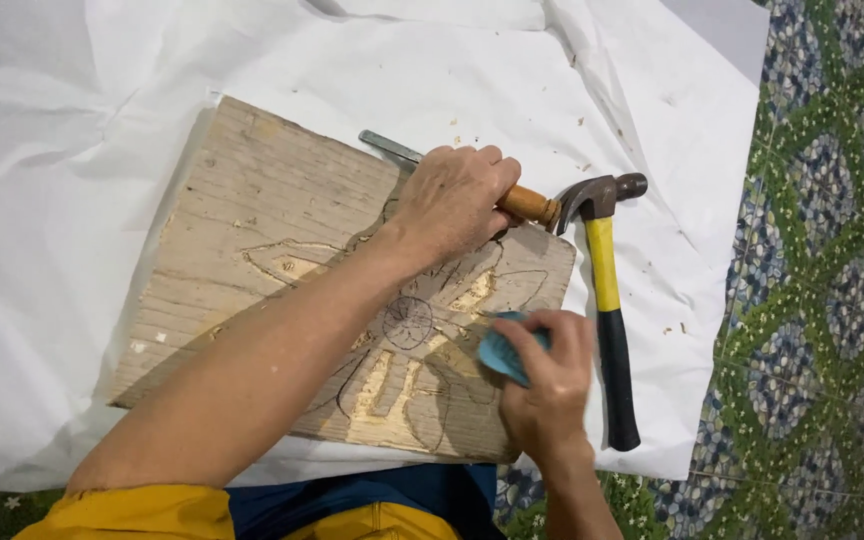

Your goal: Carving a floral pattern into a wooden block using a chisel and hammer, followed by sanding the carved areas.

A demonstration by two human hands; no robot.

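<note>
On board: my left hand [457, 200] fisted round chisel [512, 197], axis left-right, blade far-left.
Near right: right hand [550, 375] pinching blue pad [504, 352].
Hammer [607, 300]: just right, nearer right hand.

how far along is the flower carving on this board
Done: several petals on the wooden board are gouged pale. In hand: the left hand holds a wooden-handled chisel; the right hand presses a blue piece on the carving. Left: the pencilled centre and other petals remain uncut.

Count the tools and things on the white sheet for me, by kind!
Hammer: 1
Chisel under the left hand: 1
Blue piece in the right hand: 1
Board: 1
Total: 4
</note>
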